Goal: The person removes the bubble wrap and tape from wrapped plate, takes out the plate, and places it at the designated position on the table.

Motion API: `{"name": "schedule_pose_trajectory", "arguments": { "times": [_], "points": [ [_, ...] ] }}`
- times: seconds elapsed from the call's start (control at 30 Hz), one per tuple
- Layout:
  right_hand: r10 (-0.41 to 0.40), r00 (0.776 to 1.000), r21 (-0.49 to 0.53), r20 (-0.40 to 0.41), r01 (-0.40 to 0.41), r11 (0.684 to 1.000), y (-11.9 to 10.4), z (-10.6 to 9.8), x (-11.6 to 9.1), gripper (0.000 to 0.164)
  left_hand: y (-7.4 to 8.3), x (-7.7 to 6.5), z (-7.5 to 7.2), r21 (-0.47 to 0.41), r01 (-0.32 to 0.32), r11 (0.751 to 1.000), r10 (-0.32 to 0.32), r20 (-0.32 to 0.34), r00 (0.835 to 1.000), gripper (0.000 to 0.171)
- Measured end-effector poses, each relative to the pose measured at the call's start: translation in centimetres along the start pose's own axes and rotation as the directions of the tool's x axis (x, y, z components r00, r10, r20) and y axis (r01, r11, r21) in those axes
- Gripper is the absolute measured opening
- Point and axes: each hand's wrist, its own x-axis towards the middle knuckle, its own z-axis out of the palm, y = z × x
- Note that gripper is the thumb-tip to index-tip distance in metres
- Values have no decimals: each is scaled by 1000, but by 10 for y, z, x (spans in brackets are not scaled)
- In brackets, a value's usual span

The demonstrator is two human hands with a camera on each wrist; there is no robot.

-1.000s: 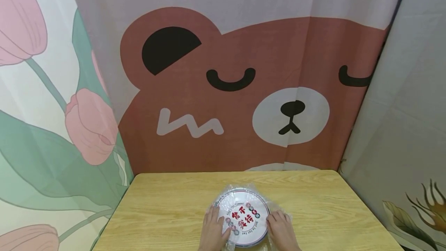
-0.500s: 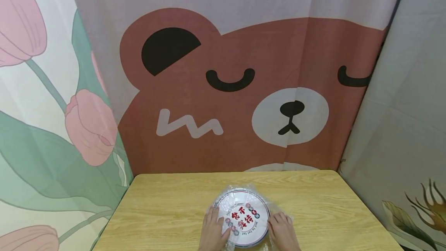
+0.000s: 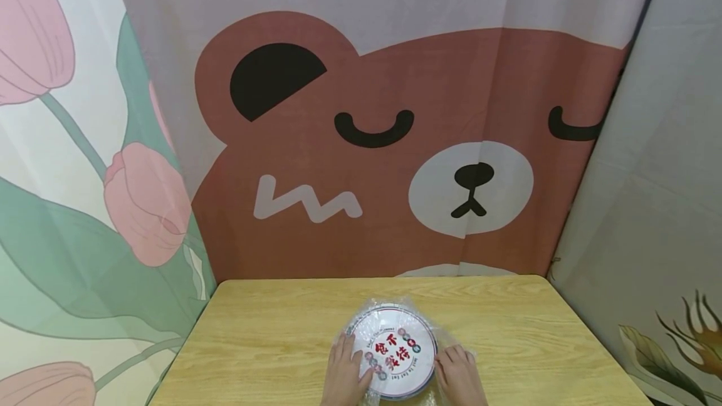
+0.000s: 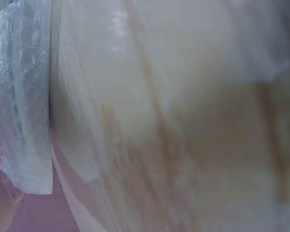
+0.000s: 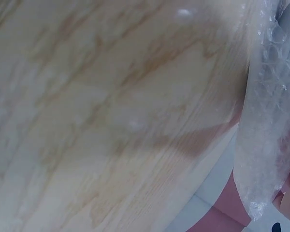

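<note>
A round white plate (image 3: pixel 397 373) with red characters and a dark rim lies on the wooden table (image 3: pixel 271 337), at the bottom of the head view. Clear bubble wrap (image 3: pixel 451 338) spreads around it; the right wrist view shows stacked rims inside this wrap. My left hand (image 3: pixel 345 371) lies along the plate's left side, fingers extended over the wrap and thumb on its face. At the right rim, my right hand (image 3: pixel 459 373) pinches the bubble wrap with bent fingers. Both wrist views catch only part of each hand beside the wrap.
Behind the table hangs a curtain with a bear print (image 3: pixel 304 243). A tulip-print curtain (image 3: pixel 146 205) stands on the left and a grey curtain (image 3: pixel 637 205) on the right. The table's near edge (image 5: pixel 183 208) shows in the right wrist view.
My right hand has shifted very slightly to the right and down at the plate's rim. The left hand and the plate stay in place.
</note>
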Motion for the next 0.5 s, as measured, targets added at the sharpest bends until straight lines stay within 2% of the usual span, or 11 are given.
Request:
{"name": "schedule_pose_trajectory", "arguments": {
  "times": [0.2,0.4,0.5],
  "points": [
    [-33,997,18,-64,34,999,2,-1,0,8,0,0,0,-5,-20,1000,20,-54,998,38],
    [-54,994,20,-97,56,998,4,-1,-3,8,-1,0,1,0,-15,1000,15,-40,999,38],
    [-54,993,23,-106,56,998,5,-1,-5,8,-1,-1,3,-1,-23,1000,23,-69,997,38]
  ]
}}
